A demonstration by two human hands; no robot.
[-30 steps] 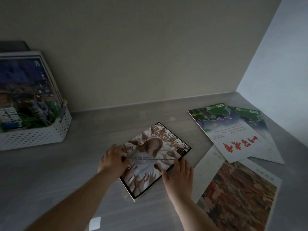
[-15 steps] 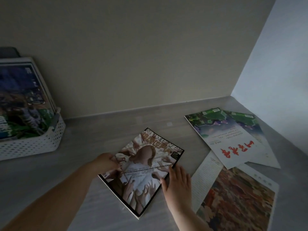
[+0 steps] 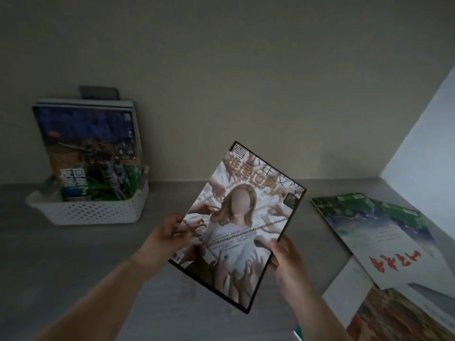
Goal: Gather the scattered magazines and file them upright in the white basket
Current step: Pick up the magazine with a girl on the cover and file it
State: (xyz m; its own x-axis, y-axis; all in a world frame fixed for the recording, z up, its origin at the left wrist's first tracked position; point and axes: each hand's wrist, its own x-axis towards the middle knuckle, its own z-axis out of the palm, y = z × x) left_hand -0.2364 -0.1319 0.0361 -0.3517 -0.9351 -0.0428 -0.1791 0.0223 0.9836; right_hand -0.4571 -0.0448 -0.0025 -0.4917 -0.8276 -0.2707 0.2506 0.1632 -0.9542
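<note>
I hold a magazine (image 3: 242, 222) with a pale cover of a figure and chains, lifted off the table and tilted. My left hand (image 3: 164, 236) grips its left edge and my right hand (image 3: 286, 258) grips its right edge. The white perforated basket (image 3: 96, 211) stands at the back left against the wall. Several magazines stand upright in it, the front one (image 3: 88, 153) dark blue and green. On the table to the right lie a green-and-white magazine with red characters (image 3: 384, 239) and a reddish-orange one (image 3: 394, 316) at the lower right.
The grey table (image 3: 61, 262) meets a beige wall behind and a white wall on the right. A second green magazine (image 3: 403, 212) peeks out under the green-and-white one. A dark flat object (image 3: 99, 92) sticks up behind the basket's magazines.
The pale-cover magazine lay flat on the table under both hands; it is now lifted and held up by its two side edges. The view has swung left, bringing the whole basket into sight.
</note>
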